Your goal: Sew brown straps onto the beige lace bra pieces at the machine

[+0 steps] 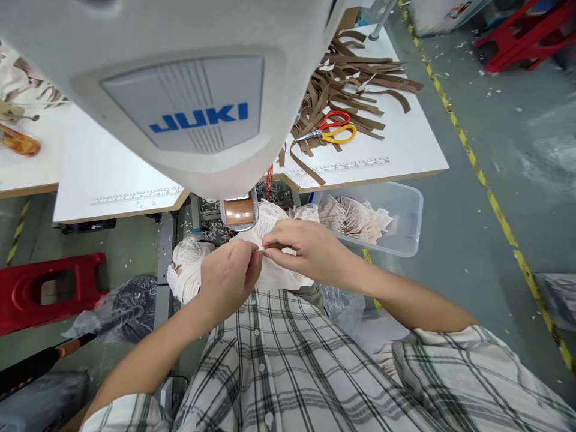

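Note:
In front of my chest, below the white JUKI sewing machine (180,108), my two hands meet fingertip to fingertip. My left hand (231,270) is closed in a pinch on a small pale piece of fabric. Thumb and forefinger of my right hand (306,249) pinch the same pale piece from the other side. White lace fabric (270,276) hangs behind and beneath both hands. More of the white lace (186,267) bunches to the left of my left hand. The fingers hide most of the pinched piece.
Brown strips (351,84) and red-and-yellow scissors (333,129) lie on the white table (405,138) at the right. Below its edge, a clear bin (407,225) holds folded pale fabric. A red stool (83,288) stands on the floor at the left.

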A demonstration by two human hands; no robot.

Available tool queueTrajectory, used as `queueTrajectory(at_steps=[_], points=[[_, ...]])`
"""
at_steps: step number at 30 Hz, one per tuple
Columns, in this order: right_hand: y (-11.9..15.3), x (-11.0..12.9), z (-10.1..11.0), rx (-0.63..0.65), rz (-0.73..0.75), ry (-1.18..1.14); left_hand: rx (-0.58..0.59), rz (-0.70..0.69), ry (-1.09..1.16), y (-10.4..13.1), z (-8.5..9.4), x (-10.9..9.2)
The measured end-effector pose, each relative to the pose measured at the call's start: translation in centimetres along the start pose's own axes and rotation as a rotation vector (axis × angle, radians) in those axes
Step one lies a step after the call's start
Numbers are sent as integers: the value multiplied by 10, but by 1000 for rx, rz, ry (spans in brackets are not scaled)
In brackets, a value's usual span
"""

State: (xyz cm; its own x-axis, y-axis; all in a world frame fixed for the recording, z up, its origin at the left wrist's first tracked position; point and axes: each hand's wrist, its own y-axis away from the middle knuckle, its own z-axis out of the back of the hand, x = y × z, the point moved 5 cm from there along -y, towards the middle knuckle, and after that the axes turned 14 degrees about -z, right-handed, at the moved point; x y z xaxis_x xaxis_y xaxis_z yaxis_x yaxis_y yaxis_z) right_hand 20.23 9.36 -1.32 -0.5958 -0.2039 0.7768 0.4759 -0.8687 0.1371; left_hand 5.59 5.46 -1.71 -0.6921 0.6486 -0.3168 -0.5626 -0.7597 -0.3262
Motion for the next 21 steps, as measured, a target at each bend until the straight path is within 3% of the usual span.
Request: queueTrajectory(at_steps=[4,6,8,10,13,17,21], points=[[-31,12,13,21,29,11,-77,86,-20,-8,13,16],[-49,17,18,43,11,49,-171,-2,-161,-8,22,26],[-62,22,21,47,-11,138,-217,-177,-297,-5,25,34],[-67,27,21,48,-17,219,-198,-341,-359,0,23,41],[-67,32,20,38,-38,281,-149,-444,-385,4,20,52],[-66,35,21,44,-75,310,-75,-478,-419,4,16,58],[-61,29,19,2,-73,326,-38,-449,-473,-1,17,50]])
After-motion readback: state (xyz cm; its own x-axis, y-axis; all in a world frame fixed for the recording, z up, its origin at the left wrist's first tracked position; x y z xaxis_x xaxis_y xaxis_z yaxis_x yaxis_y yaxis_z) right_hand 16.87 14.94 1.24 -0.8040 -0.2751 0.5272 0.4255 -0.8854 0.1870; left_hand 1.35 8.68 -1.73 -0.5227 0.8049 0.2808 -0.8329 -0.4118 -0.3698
